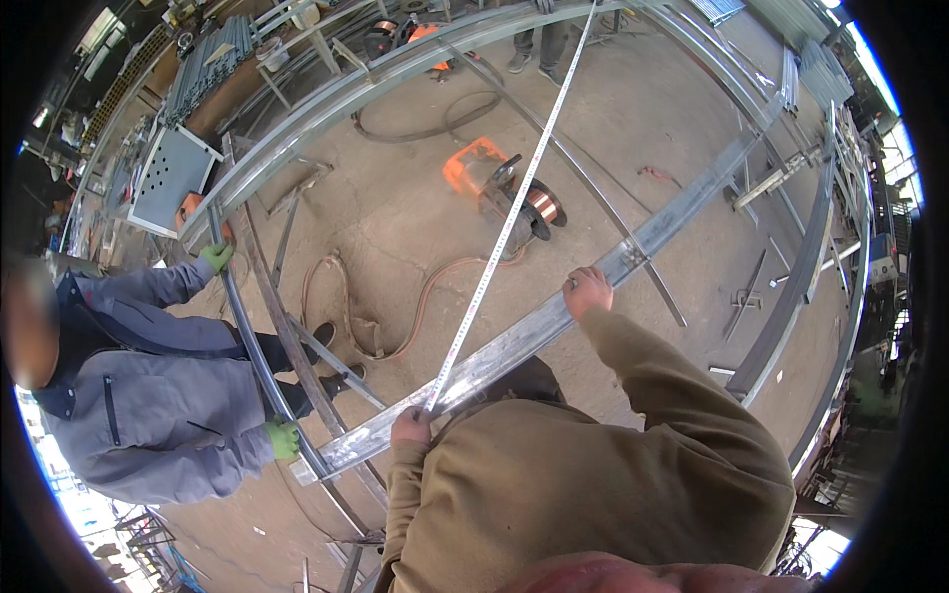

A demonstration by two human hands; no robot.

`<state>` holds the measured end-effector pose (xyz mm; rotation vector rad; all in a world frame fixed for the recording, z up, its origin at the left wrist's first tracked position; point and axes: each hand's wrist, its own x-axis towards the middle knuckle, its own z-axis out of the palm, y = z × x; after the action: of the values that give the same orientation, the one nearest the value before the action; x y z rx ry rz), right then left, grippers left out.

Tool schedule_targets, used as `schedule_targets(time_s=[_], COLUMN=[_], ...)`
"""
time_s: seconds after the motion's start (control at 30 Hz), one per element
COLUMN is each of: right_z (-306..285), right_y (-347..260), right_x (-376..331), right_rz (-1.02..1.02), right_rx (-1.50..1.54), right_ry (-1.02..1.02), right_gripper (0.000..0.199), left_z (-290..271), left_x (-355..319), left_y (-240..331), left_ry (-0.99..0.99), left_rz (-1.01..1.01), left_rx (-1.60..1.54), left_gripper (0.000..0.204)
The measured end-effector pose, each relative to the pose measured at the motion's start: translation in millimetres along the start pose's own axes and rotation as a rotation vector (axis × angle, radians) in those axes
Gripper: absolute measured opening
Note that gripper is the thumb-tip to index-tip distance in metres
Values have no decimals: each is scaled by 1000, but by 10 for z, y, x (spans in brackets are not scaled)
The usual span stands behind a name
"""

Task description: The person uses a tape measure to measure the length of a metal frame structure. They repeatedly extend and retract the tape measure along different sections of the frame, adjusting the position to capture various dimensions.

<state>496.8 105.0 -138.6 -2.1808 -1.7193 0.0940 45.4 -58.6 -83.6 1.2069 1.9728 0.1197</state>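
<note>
My left hand [412,427] is closed at the near end of a white tape measure [499,242], against the edge of a long silvery metal beam [524,341]. The tape stretches taut away from me, over the beam and up past the top of the view. Farther right, my right hand [590,294] rests at the beam with fingers curled; a small dark tip shows at them, too small to name. The beam slants from lower left to upper right in front of my body and lies across other metal bars.
At left a person in a grey jacket [163,385] grips a metal tube [247,326] with green gloves. Another person's legs [542,49] stand at the far side. An orange wire-feeder unit [479,170], with a copper spool, sits on the floor near a looping hose [420,316].
</note>
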Motion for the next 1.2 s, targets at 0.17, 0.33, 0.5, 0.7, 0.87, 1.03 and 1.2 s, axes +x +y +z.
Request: schedule_targets(time_s=[0.17,0.33,0.5,0.7,0.87,1.03,1.2], right_z=[-33,-47,-38,-38,-48,-47,-23], right_y=[-34,-55,-47,-27,-37,-34,-20], right_x=[9,-1,-5,2,-3,-2,1], right_rz=[11,0,3,20,21,17,17], right_rx=[-23,-11,-15,-7,-3,-1,-18], right_ry=[-13,0,-1,-19,-6,-1,-11], right_gripper=[18,18,19,19,18,17,18], left_z=[67,68,46,27,57,93,89], left_x=[36,45,33,90,144,190,196], left_y=[-56,-28,210,423,398,348,252], left_ry=[3,0,-15,-29,-27,-30,-12], left_rz=[12,46,64,64,57,68,51], left_rx=[-12,-12,-85,-53,-8,-3,46], left_gripper=[34,35,37,39,38,38,37])
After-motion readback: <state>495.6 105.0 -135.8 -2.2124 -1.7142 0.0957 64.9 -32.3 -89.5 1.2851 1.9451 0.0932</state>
